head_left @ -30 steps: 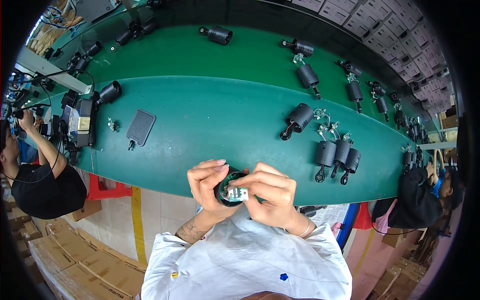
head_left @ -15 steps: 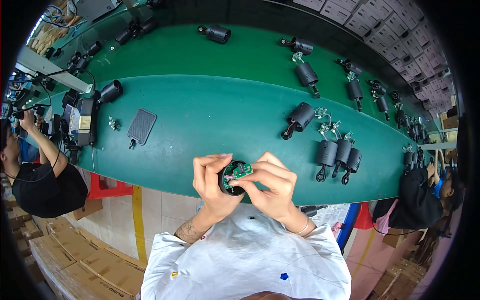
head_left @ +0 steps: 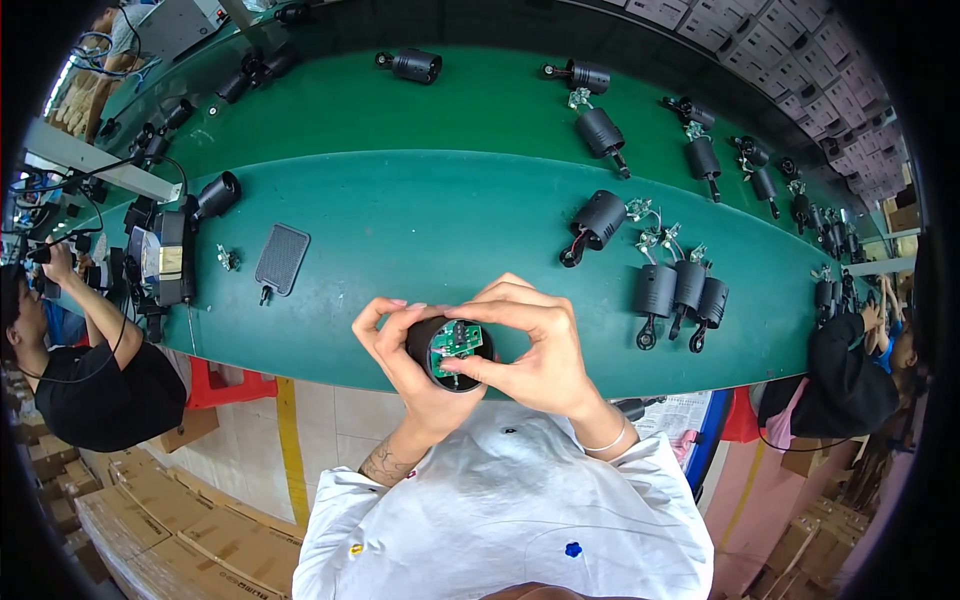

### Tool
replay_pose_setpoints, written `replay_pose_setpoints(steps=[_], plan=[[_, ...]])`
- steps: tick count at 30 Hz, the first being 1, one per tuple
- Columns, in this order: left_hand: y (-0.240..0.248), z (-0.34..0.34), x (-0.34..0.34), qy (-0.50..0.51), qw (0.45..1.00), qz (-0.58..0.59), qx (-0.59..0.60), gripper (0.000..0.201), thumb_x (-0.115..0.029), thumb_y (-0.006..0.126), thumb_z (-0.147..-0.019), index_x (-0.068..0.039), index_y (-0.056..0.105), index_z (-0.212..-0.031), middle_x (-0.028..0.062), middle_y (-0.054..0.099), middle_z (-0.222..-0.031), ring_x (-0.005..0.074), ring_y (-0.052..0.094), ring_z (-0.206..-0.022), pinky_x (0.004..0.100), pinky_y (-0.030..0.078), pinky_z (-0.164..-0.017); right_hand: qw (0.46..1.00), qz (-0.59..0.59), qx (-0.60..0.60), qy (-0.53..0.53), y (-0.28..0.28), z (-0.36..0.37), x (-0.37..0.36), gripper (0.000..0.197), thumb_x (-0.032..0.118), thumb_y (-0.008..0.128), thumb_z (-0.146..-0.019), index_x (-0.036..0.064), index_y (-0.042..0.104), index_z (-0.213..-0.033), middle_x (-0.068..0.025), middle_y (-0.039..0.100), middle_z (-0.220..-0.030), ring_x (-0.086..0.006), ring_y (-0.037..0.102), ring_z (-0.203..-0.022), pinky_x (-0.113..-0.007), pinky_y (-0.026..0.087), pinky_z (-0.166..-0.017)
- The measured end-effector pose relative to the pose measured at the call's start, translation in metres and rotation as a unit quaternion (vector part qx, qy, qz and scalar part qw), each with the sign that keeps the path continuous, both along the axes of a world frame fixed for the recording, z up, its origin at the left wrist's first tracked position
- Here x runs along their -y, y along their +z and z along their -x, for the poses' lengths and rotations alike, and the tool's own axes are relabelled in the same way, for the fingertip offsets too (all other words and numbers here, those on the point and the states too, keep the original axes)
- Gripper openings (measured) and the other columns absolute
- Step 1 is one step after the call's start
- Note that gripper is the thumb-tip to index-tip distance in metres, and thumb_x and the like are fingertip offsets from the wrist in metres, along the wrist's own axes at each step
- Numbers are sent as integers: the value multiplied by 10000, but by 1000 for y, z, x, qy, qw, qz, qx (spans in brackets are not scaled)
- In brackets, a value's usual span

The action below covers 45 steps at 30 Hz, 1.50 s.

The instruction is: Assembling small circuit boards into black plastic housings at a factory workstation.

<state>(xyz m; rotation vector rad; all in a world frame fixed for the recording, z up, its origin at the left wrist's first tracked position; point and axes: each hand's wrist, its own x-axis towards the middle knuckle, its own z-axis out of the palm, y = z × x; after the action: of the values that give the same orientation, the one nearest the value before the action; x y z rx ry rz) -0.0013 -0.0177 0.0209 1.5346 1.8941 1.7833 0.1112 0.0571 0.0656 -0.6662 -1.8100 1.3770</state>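
My left hand is wrapped round a black cylindrical housing, its open mouth tilted up toward me. A green circuit board sits at the mouth, partly inside, with small parts and wires around it. My right hand pinches at the board: the thumb presses near its lower edge, while the index finger reaches over the top by the rim. How deep the board goes is hidden by the housing and fingers.
On the green table lie a grey textured pad, a small loose circuit board and, to the right, several black housings with boards wired out. More housings rest on the far green strip. People work on either side.
The housing has moved slightly left and its mouth faces me more. The circuit board has shifted from jutting past the rim to lying within the mouth. My right fingers have spread across it.
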Motion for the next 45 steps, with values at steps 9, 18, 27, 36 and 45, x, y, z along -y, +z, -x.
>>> replay_pose_setpoints(steps=[9,18,27,36,45], plan=[[-1,5,1,-30,999,37,-26,766,16,752,-557,-87,368,-1212,120,307,-1202,226,484,-973,310,454,-786,1000,-15,-1,-10,-3,3,2,413,30,818,-562,26,720,-963,-72,691,-875,-177,579,-780,-296,480,-703],[-9,-2,-2,-8,1000,-21,21,773,-109,783,-609,-44,403,-1280,157,537,-1100,260,499,-932,345,460,-740,993,106,-52,20,-2,2,-3,376,14,814,-597,5,698,-954,-80,675,-838,-177,587,-795,-307,486,-719],[-7,0,-1,9,993,32,-113,865,-163,841,-613,-23,392,-1338,142,602,-1029,238,555,-843,347,489,-728,985,149,-66,-60,11,-9,8,282,-62,772,-626,-19,679,-889,-108,676,-869,-176,616,-834,-290,498,-785],[19,5,-6,-51,983,23,-173,767,-161,863,-588,-70,469,-1239,105,597,-971,217,537,-906,373,498,-821,986,18,-85,-144,5,-13,23,221,-72,759,-614,-2,692,-813,-126,679,-929,-193,603,-919,-303,491,-819],[3,-6,-7,-58,993,-97,36,490,-131,840,-634,-98,516,-1001,73,476,-918,239,520,-897,542,496,-918,994,82,-71,-32,10,-11,12,160,-16,774,-584,58,696,-702,-56,659,-947,-261,583,-1040,-359,492,-841]])
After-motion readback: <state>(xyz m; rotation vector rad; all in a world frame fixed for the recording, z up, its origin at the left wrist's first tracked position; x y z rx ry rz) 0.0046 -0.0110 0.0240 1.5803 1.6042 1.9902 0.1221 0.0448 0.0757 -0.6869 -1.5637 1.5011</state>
